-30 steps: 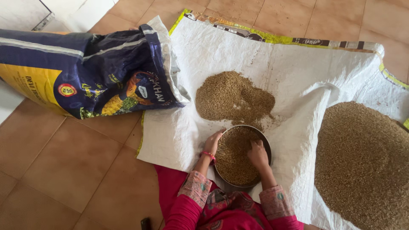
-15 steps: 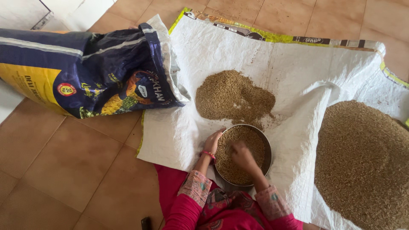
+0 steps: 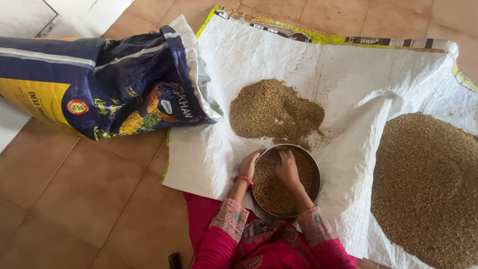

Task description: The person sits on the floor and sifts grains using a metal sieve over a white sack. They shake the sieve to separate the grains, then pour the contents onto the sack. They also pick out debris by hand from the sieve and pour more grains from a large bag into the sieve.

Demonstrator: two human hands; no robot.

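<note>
Two hands work at a round metal sieve [image 3: 311,172] of grain on the near part of a white sheet [image 3: 348,84]. Left hand [image 3: 249,163] clasps the sieve's left rim; right hand [image 3: 287,168] rests loosely curled in the grain. Blue sack [image 3: 109,84] lies far left.

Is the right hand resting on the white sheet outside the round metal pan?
No, the right hand lies on the grain inside the round metal pan, not on the white sheet.

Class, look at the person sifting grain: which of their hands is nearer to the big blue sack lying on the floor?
Left. The left hand grips the round pan's rim on the side facing the blue sack; the right hand rests inside the pan, farther away.
</note>
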